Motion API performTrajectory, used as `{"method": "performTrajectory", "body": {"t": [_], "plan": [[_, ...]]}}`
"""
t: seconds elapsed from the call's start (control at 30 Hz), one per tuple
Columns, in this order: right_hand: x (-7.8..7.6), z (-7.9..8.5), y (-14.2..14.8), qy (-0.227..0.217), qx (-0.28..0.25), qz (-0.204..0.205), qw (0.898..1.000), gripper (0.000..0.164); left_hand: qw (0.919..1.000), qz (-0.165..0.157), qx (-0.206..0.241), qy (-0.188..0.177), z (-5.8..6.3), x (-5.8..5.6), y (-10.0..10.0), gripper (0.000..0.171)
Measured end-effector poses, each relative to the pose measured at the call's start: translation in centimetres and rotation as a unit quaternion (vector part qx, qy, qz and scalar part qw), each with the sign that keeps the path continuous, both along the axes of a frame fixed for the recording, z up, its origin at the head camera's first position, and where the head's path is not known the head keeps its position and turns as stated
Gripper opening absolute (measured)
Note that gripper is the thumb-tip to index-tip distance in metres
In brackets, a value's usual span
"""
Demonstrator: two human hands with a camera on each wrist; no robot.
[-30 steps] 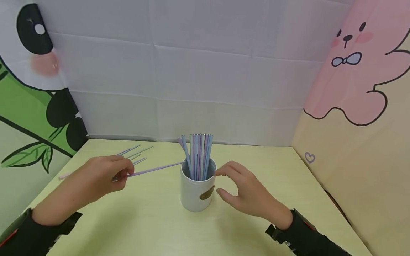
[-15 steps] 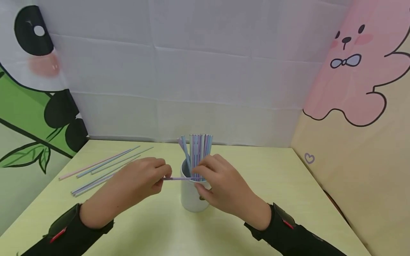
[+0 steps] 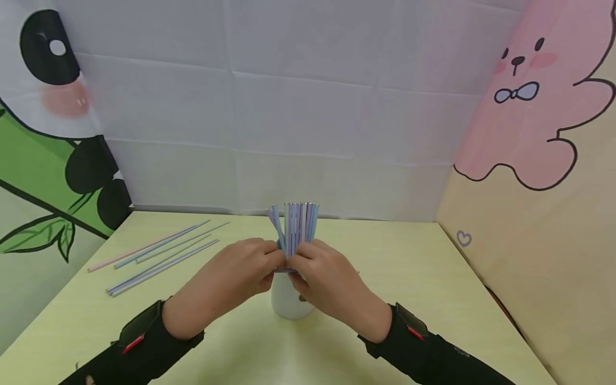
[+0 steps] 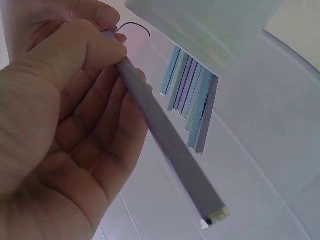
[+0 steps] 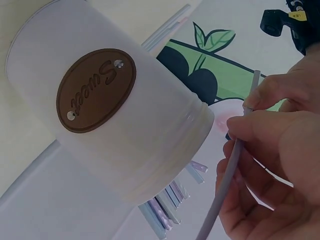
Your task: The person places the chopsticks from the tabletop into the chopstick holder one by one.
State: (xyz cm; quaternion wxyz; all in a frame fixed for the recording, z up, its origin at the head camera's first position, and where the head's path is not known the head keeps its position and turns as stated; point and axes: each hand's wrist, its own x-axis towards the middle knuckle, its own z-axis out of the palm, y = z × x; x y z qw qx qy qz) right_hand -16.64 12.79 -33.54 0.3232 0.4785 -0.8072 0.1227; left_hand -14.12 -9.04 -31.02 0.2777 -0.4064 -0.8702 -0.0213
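My left hand (image 3: 240, 270) pinches a thin lilac straw (image 4: 170, 145) between thumb and forefinger. My right hand (image 3: 332, 280) pinches the same straw (image 5: 227, 182), close beside the left. The straw lies roughly level across the front of a white cup (image 3: 286, 302), near its rim, and is mostly hidden by the fingers in the head view. Blue, purple and pale straws (image 3: 300, 227) stand upright in the cup, a few leaning left. In the right wrist view, an oval brown label (image 5: 95, 90) reading "Sweet" shows on the cup.
Several loose straws (image 3: 166, 264) lie slanted on the pale yellow table (image 3: 394, 256), left of the cup. A white cloth backdrop (image 3: 298, 107) hangs behind. Cartoon-printed side walls border the table, with a pink bear (image 3: 539, 123) on the right.
My left hand has carried the lilac straw rightward from the loose ones to the cup. My right hand has moved left from beside the cup and now pinches the straw too.
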Motion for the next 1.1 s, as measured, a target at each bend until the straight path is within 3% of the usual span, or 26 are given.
{"method": "performTrajectory", "body": {"t": [0.23,0.4,0.57,0.67,0.77,0.9,0.97,1.1], "plan": [[-0.3,-0.1,0.2,0.001,0.004,-0.011,1.0,0.016,0.9998,0.004,0.013,-0.014,0.1,-0.1,-0.1,0.031],[-1.0,0.4,1.0,0.006,-0.005,-0.027,1.0,0.014,0.9971,0.019,0.067,0.033,0.5,-0.1,-1.0,0.028],[-2.7,1.3,2.2,0.007,-0.037,-0.048,0.998,0.013,0.9857,0.023,0.141,0.09,0.8,0.1,-1.8,0.026],[-3.7,2.0,3.0,-0.007,-0.073,-0.047,0.996,0.014,0.9803,0.016,0.174,0.092,0.4,-0.1,-2.0,0.022],[-4.4,2.8,3.6,-0.045,-0.128,-0.03,0.99,0.014,0.9763,0.014,0.208,0.057,-0.4,-0.6,-2.3,0.023],[-4.9,3.7,3.9,-0.124,-0.205,0.0,0.971,0.013,0.9643,0.038,0.259,-0.041,-2.4,-1.7,-2.6,0.034],[-5.0,4.0,3.9,-0.166,-0.241,0.01,0.956,0.014,0.9505,0.058,0.287,-0.105,-3.7,-2.4,-2.6,0.044],[-5.0,4.3,3.8,-0.243,-0.304,0.026,0.921,0.017,0.9068,0.075,0.349,-0.225,-6.2,-3.7,-2.1,0.07]]}}
